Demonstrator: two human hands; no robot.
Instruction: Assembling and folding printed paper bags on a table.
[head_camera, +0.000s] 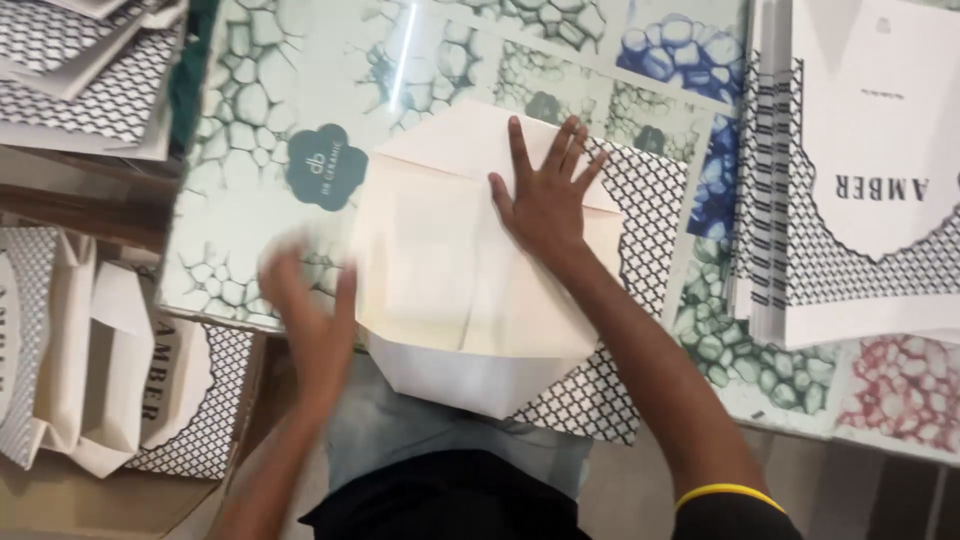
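A flat, partly folded white paper bag with a black-and-white lattice print on its outer side lies on the glossy patterned tabletop. My right hand presses flat on the bag's upper right part, fingers spread. My left hand is blurred at the bag's left edge, fingers apart, holding nothing that I can make out. The bag's bottom flap hangs over the table's near edge above my lap.
A tall stack of flat printed bag sheets lies at the right. More patterned sheets are piled at top left. Opened finished bags sit in a box at lower left.
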